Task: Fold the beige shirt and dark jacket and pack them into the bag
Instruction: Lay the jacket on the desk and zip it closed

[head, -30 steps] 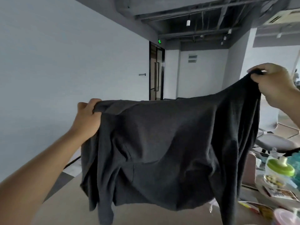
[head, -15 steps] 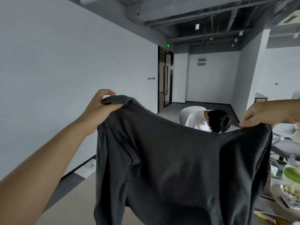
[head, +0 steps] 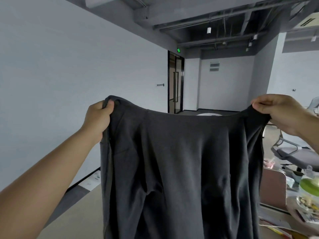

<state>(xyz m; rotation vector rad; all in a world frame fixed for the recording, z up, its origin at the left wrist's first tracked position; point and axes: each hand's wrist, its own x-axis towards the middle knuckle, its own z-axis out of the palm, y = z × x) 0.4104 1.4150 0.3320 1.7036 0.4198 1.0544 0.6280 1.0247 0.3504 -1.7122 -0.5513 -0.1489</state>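
Observation:
The dark jacket (head: 183, 166) hangs spread out in the air in front of me, filling the centre and lower part of the view. My left hand (head: 98, 118) grips its upper left corner in a fist. My right hand (head: 279, 111) pinches the upper right corner, so the top edge sags between both hands. The jacket's lower part runs out of the frame. Neither the beige shirt nor the bag is in view.
A beige table (head: 72, 214) lies below the jacket. At the right stand a green-lidded glass jar (head: 309, 190), a brown chair back (head: 272, 187), papers and a grey office chair (head: 296, 152). A wall is at the left, a glass door (head: 175, 83) far ahead.
My right hand rose from lower right to about level with the left, and the jacket now hangs straighter and flatter. The camera tilted, and the person seen behind the jacket is now hidden.

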